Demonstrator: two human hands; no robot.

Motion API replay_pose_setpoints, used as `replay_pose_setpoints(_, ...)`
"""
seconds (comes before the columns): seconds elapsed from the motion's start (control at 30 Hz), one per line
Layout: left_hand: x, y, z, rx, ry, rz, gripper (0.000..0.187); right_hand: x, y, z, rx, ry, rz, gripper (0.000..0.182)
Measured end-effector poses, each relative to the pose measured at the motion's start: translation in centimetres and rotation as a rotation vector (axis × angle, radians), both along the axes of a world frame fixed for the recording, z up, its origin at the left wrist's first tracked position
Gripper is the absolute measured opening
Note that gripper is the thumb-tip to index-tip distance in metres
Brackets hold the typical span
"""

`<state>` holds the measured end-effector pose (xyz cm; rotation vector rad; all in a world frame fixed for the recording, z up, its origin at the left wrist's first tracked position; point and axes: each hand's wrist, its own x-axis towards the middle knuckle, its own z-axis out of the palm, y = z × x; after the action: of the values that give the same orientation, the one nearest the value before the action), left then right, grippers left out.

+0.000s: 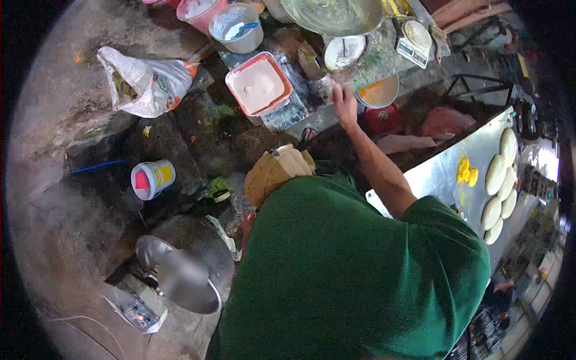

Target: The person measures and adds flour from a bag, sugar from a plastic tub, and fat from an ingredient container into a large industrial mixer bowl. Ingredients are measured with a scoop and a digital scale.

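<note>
Neither of my hands shows in the head view. A person in a green shirt (360, 276) and tan cap (276, 171) bends forward just below me. That person's hand (344, 99) reaches out to the edge of a low, cluttered bench (288, 114). It sits between a pink tray of white powder (259, 84) and a bowl of orange mix (379, 93). I cannot tell whether the hand holds anything.
The bench also carries a white bucket with a blue scoop (237, 27), a large metal bowl (333, 15), a plate (344, 52) and a scale (414, 39). At right, a metal table (438, 174) holds several flat dough pieces (498, 174) and a yellow lump (467, 172). A plastic bag (144, 84), a small tub (152, 179) and a metal pot (186, 264) stand on the ground.
</note>
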<state>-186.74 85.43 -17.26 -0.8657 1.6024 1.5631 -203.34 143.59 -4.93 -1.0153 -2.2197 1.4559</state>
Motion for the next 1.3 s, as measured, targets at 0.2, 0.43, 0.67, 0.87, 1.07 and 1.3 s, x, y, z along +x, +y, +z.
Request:
replay_pose_setpoints(0.2,-2.6,0.9,-4.4,0.464,-0.006,0.026,0.025,-0.9,-3.2,1.7,-0.372,0.183,0.263,0.025)
replay_pose_setpoints(0.43,-9.6,11.0,9.8,-0.239,0.299,0.004,0.037,-9.3,-6.2,6.7,-0.392,0.138,0.465,0.059)
replay_pose_setpoints(0.67,-7.7,10.8,8.8,-0.198,0.354,0.011,0.046,-11.5,-7.2,10.5,-0.384,0.192,0.661,0.066)
replay_pose_setpoints(0.87,-9.5,12.5,17.9,-0.266,0.332,0.039,0.045,-11.9,-7.2,10.8,-0.403,0.207,0.742,0.065)
replay_pose_setpoints(1.07,-13.2,10.3,24.4,0.052,0.565,0.142,0.054,-11.1,-12.6,12.5,-0.284,0.056,0.886,0.06)
replay_pose_setpoints(1.3,-12.8,1.8,27.2,0.136,0.755,0.185,0.055,-5.6,-35.4,18.5,-0.577,0.053,1.134,0.063)
